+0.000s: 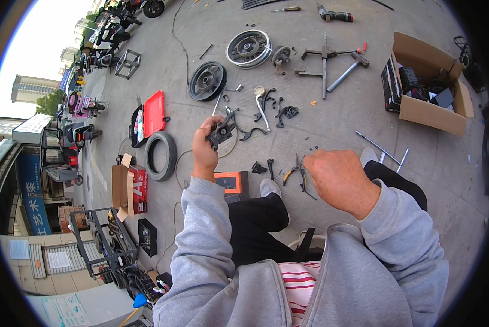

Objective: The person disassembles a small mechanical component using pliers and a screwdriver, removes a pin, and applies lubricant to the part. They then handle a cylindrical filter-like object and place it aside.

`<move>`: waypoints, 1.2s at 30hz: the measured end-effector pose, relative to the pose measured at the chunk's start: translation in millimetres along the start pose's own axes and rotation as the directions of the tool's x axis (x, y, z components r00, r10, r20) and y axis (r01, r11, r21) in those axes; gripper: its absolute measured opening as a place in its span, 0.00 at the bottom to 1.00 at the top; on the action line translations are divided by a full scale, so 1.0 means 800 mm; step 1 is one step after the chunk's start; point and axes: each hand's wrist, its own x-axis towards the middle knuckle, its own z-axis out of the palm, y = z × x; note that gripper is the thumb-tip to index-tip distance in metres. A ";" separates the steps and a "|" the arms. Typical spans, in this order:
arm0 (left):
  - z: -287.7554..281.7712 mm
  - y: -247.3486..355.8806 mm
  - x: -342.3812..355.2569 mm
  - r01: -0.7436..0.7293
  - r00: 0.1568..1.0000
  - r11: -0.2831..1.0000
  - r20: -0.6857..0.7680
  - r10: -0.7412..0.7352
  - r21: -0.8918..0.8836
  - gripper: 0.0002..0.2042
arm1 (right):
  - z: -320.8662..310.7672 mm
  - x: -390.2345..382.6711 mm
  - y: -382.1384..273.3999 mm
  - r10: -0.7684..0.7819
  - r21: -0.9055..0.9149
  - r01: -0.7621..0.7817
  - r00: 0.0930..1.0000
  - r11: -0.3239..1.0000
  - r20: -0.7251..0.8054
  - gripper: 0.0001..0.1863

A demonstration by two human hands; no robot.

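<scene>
My left hand (pixel 207 147) grips a dark metal bracket part (pixel 222 131), raised at the centre of view. My right hand (pixel 337 180) is closed at centre right, its fingertips hidden, so what they hold, if anything, cannot be made out. Just left of it in the picture are pliers with yellow and black handles (pixel 289 175). Small black parts (pixel 259 168) lie between my hands on the pavement, with more black brackets (pixel 287 112) beyond. A silver lever (pixel 259 103) lies among those brackets. An orange-and-black box (pixel 231 182) sits partly behind my left forearm.
Two wheel rims (pixel 206 82), a tire (pixel 160 155), a red-lidded toolbox (pixel 154 111), a metal puller (pixel 324 71), a hammer (pixel 345 76) and a drill (pixel 334 15) lie around. An open carton (pixel 432 122) stands right, a T-bar (pixel 380 147) below it. Scooters (pixel 83 136) and a metal cart (pixel 100 256) line the left.
</scene>
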 end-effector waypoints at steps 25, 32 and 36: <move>-0.032 0.056 -0.088 -0.031 0.994 0.485 0.026 0.110 -0.874 0.28 | 0.316 -0.009 0.204 0.755 0.392 -0.731 0.643 0.558 0.125 0.11; -0.050 0.063 -0.088 -0.082 0.988 0.558 -0.141 -0.063 -0.826 0.23 | 0.479 -0.018 0.254 0.894 0.362 -0.868 0.418 0.340 0.161 0.09; -0.046 0.036 -0.051 -0.005 0.945 0.587 -0.195 -0.262 -0.810 0.21 | 0.491 0.021 0.249 0.871 0.262 -0.844 0.491 0.467 0.028 0.11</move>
